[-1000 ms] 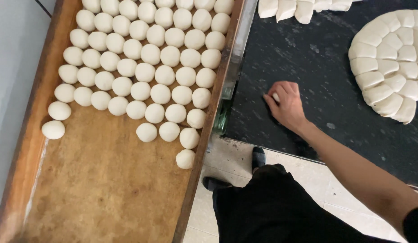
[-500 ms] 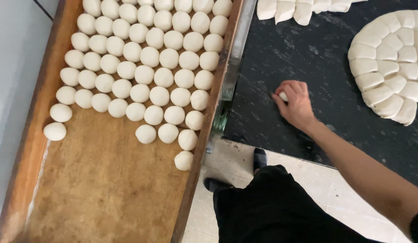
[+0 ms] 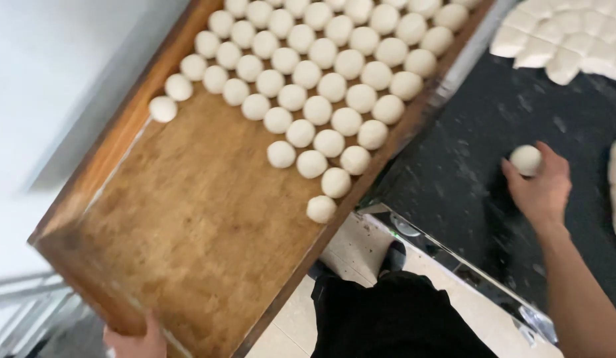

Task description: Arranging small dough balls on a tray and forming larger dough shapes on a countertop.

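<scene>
Far left is showing a blurred pale wall and some grey rails near the bottom corner, hard to make out. Left hand point(image 3: 132, 343) is gripping the near corner of the wooden tray point(image 3: 188, 225), fingers mostly cut off by the bottom edge. Tray is tilting across the view, its far end cut off at the top; rows of dough balls point(image 3: 318, 109) are filling its far right part, the near left part showing bare wood. Dark clothing and a shoe on pale floor tiles are showing under the tray's right edge. Right of that, the black desk point(image 3: 480, 166) with a metal rim. Right hand point(image 3: 543, 189) is resting on the desk, fingers curling around one dough ball point(image 3: 525, 160). Cut dough pieces point(image 3: 560, 46) are lying far right, cropped by the frame.
</scene>
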